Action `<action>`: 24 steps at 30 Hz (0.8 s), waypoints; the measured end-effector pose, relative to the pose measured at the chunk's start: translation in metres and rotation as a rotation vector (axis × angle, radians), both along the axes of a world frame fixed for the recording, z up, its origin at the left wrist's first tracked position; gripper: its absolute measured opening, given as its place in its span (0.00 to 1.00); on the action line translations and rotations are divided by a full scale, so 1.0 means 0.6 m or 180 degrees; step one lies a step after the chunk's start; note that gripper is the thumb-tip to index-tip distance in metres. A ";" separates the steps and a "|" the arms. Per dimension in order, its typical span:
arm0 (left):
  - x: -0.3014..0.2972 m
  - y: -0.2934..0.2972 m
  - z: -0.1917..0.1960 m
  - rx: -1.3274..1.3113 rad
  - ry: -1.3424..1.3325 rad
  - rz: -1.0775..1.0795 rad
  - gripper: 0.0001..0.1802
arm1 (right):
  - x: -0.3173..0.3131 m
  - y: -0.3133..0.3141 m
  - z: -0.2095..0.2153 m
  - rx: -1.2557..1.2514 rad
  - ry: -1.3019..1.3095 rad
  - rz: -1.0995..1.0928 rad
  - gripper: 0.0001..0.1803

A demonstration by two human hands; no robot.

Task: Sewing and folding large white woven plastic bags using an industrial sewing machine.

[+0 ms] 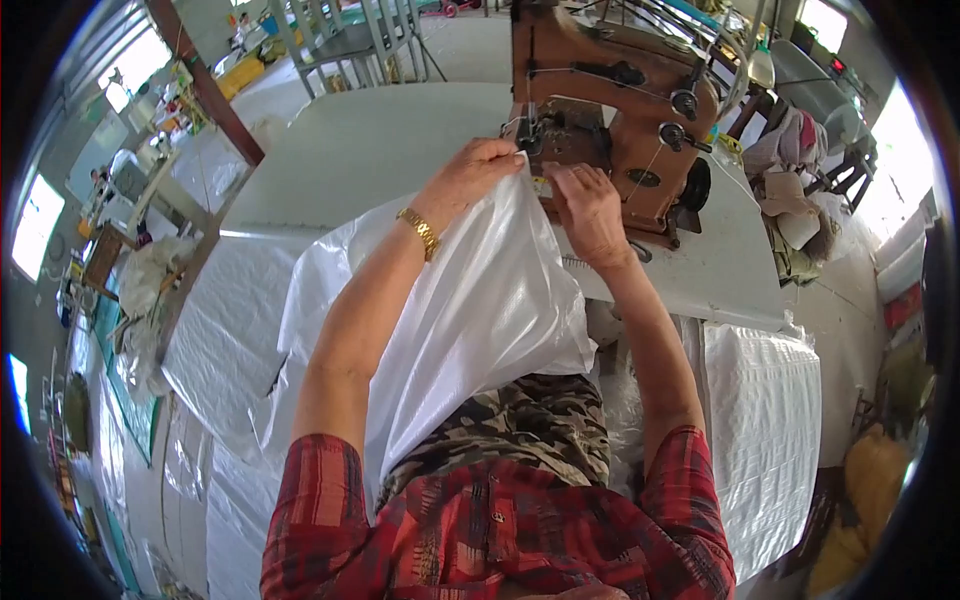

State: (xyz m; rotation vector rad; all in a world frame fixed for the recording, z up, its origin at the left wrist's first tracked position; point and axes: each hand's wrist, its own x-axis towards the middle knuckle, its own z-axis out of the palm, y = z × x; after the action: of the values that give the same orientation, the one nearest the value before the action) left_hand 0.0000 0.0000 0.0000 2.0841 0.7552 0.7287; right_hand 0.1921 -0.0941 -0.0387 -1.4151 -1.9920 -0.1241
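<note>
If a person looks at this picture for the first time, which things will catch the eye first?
Probably the brown sewing machine at the top, on the pale table. Next comes the shiny white sheet in the middle, its top corner pinched by the left hand, with the right hand close by. The red plaid shirt stands out at the bottom.

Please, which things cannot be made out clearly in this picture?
In the head view:
Right hand: blur hides whether it touches the white sheet.
Sewing machine: its needle tip is too small.
White tabletop: partly covered by the sheet.
Grey chair: cut off by the upper edge.
</note>
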 end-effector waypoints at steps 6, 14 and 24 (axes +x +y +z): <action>0.024 0.013 0.015 -0.0696 -0.0492 -0.0091 0.14 | -0.006 0.048 -0.020 0.1904 -0.0422 0.0247 0.23; 0.046 0.058 0.001 -0.0575 -0.0187 -0.0362 0.12 | -0.010 0.066 -0.025 0.2324 -0.0322 -0.0088 0.15; 0.032 0.034 -0.009 0.1255 -0.0019 0.0636 0.12 | -0.021 0.067 -0.033 0.2095 -0.0655 -0.0391 0.16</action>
State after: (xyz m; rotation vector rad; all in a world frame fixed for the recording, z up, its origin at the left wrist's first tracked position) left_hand 0.0194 0.0206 -0.0054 2.3758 0.8810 1.0639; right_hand 0.1794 -0.0540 -0.0583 -1.1109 -1.7716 -0.9216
